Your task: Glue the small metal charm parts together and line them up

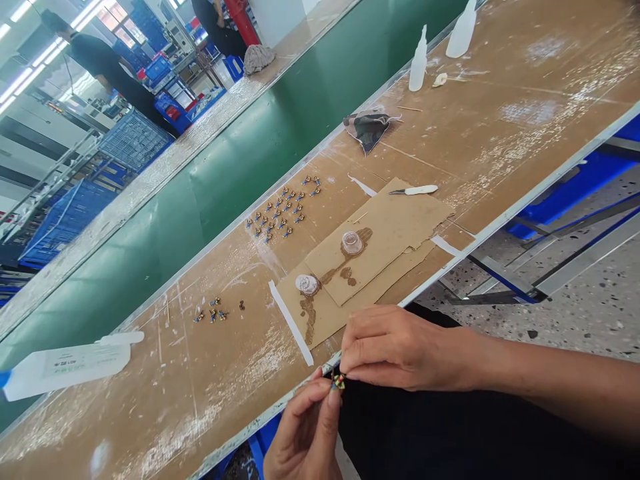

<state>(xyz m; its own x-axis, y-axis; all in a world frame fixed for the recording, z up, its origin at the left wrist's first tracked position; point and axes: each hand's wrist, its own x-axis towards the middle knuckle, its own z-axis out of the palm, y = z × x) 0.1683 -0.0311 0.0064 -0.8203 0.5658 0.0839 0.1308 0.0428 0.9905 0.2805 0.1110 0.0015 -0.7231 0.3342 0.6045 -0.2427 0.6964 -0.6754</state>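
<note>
Between thumb and fingertips, my left hand pinches a small painted figurine, coloured blue, yellow and red, just off the table's front edge. My right hand is closed, its fingertips meeting the figurine from the right; whether they hold a separate small part is hidden. Beyond my hands lie taped cardboard sheets, bearing two small clear cups with wet stains around them. A white-handled craft knife rests on the cardboard's far end. Several similar figurines are laid out in a group behind the cardboard.
A smaller figurine group lies left of the cardboard. A large white bottle lies at far left. A dark cloth and two white squeeze bottles are farther back. Beyond a green strip, two people stand near blue crates.
</note>
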